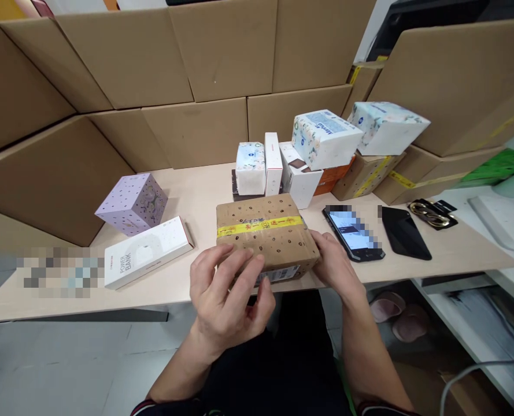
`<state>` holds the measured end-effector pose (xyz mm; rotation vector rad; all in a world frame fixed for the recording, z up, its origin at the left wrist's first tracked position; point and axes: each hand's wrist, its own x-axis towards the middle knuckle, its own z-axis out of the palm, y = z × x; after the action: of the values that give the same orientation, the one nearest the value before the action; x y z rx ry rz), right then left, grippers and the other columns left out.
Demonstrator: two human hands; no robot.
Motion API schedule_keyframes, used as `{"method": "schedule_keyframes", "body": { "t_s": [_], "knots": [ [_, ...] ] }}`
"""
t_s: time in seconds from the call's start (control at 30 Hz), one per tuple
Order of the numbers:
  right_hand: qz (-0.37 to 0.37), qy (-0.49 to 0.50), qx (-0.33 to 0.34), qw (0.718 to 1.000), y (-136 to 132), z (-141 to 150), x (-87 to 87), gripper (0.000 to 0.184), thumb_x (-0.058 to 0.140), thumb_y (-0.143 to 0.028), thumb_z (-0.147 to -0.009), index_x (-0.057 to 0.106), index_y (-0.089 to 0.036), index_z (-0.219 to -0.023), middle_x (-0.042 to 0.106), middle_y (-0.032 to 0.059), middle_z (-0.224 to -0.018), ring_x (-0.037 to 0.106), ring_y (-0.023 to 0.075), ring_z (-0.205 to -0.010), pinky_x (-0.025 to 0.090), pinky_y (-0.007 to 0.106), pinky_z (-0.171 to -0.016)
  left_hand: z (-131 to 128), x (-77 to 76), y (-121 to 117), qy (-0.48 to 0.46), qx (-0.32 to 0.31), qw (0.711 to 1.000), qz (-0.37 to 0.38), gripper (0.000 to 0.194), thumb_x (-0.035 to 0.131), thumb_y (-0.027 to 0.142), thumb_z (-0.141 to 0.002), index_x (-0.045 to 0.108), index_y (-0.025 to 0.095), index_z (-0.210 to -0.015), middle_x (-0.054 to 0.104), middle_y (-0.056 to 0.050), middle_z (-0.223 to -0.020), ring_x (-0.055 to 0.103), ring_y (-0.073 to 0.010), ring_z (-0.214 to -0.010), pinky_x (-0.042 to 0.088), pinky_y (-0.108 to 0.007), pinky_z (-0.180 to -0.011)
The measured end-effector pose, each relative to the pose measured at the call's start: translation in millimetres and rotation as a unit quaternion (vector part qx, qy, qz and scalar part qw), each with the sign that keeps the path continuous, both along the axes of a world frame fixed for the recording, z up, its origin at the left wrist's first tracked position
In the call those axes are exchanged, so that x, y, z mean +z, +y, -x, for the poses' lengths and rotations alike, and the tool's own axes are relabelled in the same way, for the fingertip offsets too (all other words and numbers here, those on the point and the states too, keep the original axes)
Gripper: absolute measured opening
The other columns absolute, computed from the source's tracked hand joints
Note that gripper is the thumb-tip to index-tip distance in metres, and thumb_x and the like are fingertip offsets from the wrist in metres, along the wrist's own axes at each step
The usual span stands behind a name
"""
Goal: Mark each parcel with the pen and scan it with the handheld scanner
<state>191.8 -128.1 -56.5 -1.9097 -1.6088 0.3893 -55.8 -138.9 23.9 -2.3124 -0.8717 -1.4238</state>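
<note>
A brown cardboard box (261, 209) with small dark printed marks and yellow tape across its top sits tilted near the table's front edge. My right hand (337, 268) grips its right side, the fingertips hidden behind the corner. Over the box's near left edge lies my left hand (230, 292), fingers apart and bent, the thumb close to the front side. A white label (280, 274) shows partly on that front side. To the left are a white power bank box (146, 251) and a purple patterned box (133, 202).
Tissue packs (326, 138), slim white boxes (273, 164) and an orange box (332, 179) stand behind. On the right lie a lit handheld device (354, 234), a black phone (406, 233) and a coiled cable (431, 214). Tall cardboard panels (196, 136) border the table (187, 193).
</note>
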Motion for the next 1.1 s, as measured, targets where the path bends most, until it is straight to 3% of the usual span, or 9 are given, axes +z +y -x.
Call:
{"method": "schedule_keyframes", "body": {
  "t_s": [0.1, 0.27, 0.37, 0.57, 0.63, 0.77, 0.83, 0.93, 1.1],
  "knots": [
    [-0.106, 0.193, -0.033, 0.975, -3.3, -10.3, -12.9, 0.029, 0.049, -0.031, -0.091, 0.073, -0.021, -0.103, 0.069, 0.006, -0.094, 0.064, 0.0198, -0.087, 0.049, 0.034, -0.081, -4.8, 4.0, 2.4, 0.033, 0.008, 0.999, 0.018, 0.035, 0.074, 0.021, -0.074, 0.07, 0.012, -0.108, 0.074, -0.012, -0.104, 0.064, -0.0342, -0.106, 0.055, -0.052, -0.088],
    [-0.19, 0.485, 0.001, 0.854, -15.0, -14.0, -10.6, 0.021, 0.061, -0.032, -0.084, 0.07, -0.023, -0.102, 0.073, 0.0026, -0.09, 0.068, 0.0169, -0.076, 0.055, 0.034, -0.072, -12.3, -1.2, 6.5, 0.09, 0.024, 0.995, 0.037, 0.037, 0.076, 0.032, -0.08, 0.07, 0.013, -0.111, 0.074, -0.011, -0.11, 0.066, -0.033, -0.105, 0.054, -0.048, -0.088],
    [-0.266, 0.473, 0.027, 0.839, -19.1, -8.9, 7.4, 0.028, 0.076, -0.023, -0.077, 0.064, -0.025, -0.102, 0.074, 0.0005, -0.093, 0.07, 0.016, -0.082, 0.056, 0.034, -0.08, -16.1, -4.7, 6.7, 0.102, 0.044, 0.994, 0.018, 0.033, 0.076, 0.031, -0.081, 0.07, 0.014, -0.11, 0.075, -0.009, -0.109, 0.067, -0.0317, -0.103, 0.053, -0.046, -0.087],
    [-0.419, 0.481, 0.026, 0.77, -20.0, 11.3, 59.5, 0.009, 0.062, -0.032, -0.092, 0.057, -0.024, -0.089, 0.06, -0.0062, -0.053, 0.053, 0.0123, -0.047, 0.046, 0.027, -0.054, -20.2, -6.5, 4.1, 0.11, 0.06, 0.992, 0.005, 0.031, 0.075, 0.032, -0.084, 0.07, 0.015, -0.109, 0.076, -0.008, -0.106, 0.069, -0.03, -0.102, 0.053, -0.042, -0.085],
    [-0.415, 0.462, 0.037, 0.783, -21.2, 19.9, 73.6, 0.018, 0.057, -0.038, -0.093, 0.064, -0.022, -0.098, 0.067, -0.0016, -0.06, 0.059, 0.0148, -0.051, 0.049, 0.029, -0.053, -21.4, -7.8, 3.7, 0.1, 0.065, 0.993, 0.001, 0.03, 0.074, 0.033, -0.085, 0.07, 0.014, -0.108, 0.076, -0.009, -0.105, 0.069, -0.0289, -0.101, 0.053, -0.041, -0.085],
    [-0.361, 0.377, 0.061, 0.85, -20.8, 40.3, 90.5, 0.02, 0.066, -0.036, -0.088, 0.069, -0.024, -0.104, 0.075, 0.002, -0.081, 0.072, 0.0184, -0.069, 0.058, 0.034, -0.066, -25.0, -11.6, 3.7, 0.069, 0.078, 0.994, -0.016, 0.03, 0.074, 0.037, -0.086, 0.07, 0.012, -0.102, 0.076, -0.01, -0.1, 0.071, -0.0279, -0.098, 0.053, -0.038, -0.083],
    [-0.332, 0.336, 0.068, 0.879, -17.2, 49.9, 94.6, 0.016, 0.071, -0.029, -0.087, 0.067, -0.026, -0.102, 0.074, -0.0007, -0.079, 0.071, 0.0164, -0.068, 0.058, 0.031, -0.066, -26.5, -13.2, 3.9, 0.062, 0.081, 0.994, -0.026, 0.03, 0.074, 0.037, -0.086, 0.07, 0.012, -0.101, 0.076, -0.011, -0.099, 0.071, -0.0282, -0.098, 0.053, -0.038, -0.082],
    [-0.283, 0.337, 0.102, 0.892, -8.4, 59.1, 97.3, 0.008, 0.067, -0.032, -0.091, 0.064, -0.025, -0.095, 0.07, -0.0032, -0.072, 0.068, 0.0127, -0.062, 0.055, 0.025, -0.059, -27.0, -14.4, 4.5, 0.055, 0.079, 0.995, -0.033, 0.029, 0.074, 0.038, -0.086, 0.07, 0.013, -0.101, 0.077, -0.01, -0.098, 0.072, -0.0281, -0.098, 0.054, -0.038, -0.081],
    [-0.215, 0.3, 0.137, 0.919, 2.9, 60.5, 97.6, 0.02, 0.055, -0.038, -0.098, 0.063, -0.022, -0.089, 0.061, -0.0045, -0.066, 0.056, 0.0086, -0.052, 0.046, 0.021, -0.049, -26.2, -13.8, 6.1, 0.057, 0.08, 0.994, -0.036, 0.029, 0.075, 0.039, -0.085, 0.07, 0.013, -0.098, 0.078, -0.01, -0.096, 0.074, -0.028, -0.095, 0.054, -0.038, -0.081]
  ]
}}
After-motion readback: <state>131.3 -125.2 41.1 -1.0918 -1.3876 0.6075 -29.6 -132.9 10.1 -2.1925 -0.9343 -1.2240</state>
